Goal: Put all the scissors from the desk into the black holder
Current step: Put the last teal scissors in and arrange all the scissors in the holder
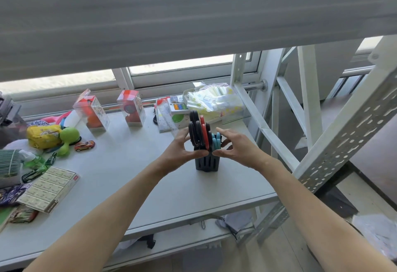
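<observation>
Scissors [200,133] look all stowed upright, handles up, in the black holder [207,162] near the surface's [150,181] right edge, and you've got your left hand [182,149] and right hand [238,148] cupping its rim from either side, fingers loosely curled.

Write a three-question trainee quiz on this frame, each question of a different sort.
1. True or false: the black holder lies tipped on its side.
2. Which handle colours show in the holder? A) black, red, blue B) green, yellow C) white only
3. Fill in: the left hand and right hand are at the holder's ____.

Key: 1 false, it stands upright on the desk. 2 A: black scissors, red scissors, blue scissors. 3 rim, one hand on each side.
</observation>
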`<state>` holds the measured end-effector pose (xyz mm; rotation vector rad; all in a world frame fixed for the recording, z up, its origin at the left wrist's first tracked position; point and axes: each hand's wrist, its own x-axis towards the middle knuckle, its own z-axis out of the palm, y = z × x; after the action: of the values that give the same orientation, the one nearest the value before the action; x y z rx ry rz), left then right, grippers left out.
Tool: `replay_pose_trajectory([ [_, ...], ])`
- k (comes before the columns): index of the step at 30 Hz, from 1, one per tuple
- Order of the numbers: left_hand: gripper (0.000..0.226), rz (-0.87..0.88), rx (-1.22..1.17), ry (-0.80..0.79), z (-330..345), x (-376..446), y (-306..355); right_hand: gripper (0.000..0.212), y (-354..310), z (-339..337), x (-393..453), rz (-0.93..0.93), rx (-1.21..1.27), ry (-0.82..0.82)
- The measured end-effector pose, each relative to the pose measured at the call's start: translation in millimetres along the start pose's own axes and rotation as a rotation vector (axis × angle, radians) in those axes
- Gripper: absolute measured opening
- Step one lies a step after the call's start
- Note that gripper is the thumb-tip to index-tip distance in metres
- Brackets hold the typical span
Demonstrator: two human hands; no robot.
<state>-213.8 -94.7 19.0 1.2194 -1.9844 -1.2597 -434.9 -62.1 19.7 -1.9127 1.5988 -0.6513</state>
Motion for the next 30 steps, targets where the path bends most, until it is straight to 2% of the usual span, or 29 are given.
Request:
replay_pose_trajectory([
  [4,0.100,-0.122,-0.032,0.090,7,-11,-14,0.091,7,18,-25,0.030,0.184,0.205],
  [6,0.097,-0.228,-0.060,0.105,14,-17,-22,0.090,14,32,-36,0.131,0.197,0.260],
  [9,0.074,-0.348,-0.067,0.115,31,-22,-31,0.082,18,55,-43,0.315,0.176,0.147],
  [11,0.059,-0.361,-0.085,0.111,41,-22,-32,0.072,15,68,-41,0.315,0.196,0.100],
  [14,0.045,-0.326,-0.095,0.139,52,-18,-29,0.048,6,78,-30,0.271,0.216,0.152],
  [17,0.044,-0.321,-0.090,0.196,54,-14,-28,0.040,2,80,-17,0.276,0.175,0.157],
  [23,0.048,-0.326,-0.091,0.259,50,-5,-28,0.046,-4,76,8,0.262,0.127,0.107],
  [26,0.065,-0.322,-0.046,0.215,43,0,-28,0.046,-3,75,13,0.288,0.124,0.083],
  [28,0.096,-0.283,-0.020,0.248,33,2,-23,0.051,1,74,14,0.330,0.103,0.060],
  [30,0.118,-0.168,-0.044,0.299,21,5,-12,0.066,5,73,13,0.377,0.078,0.051],
])
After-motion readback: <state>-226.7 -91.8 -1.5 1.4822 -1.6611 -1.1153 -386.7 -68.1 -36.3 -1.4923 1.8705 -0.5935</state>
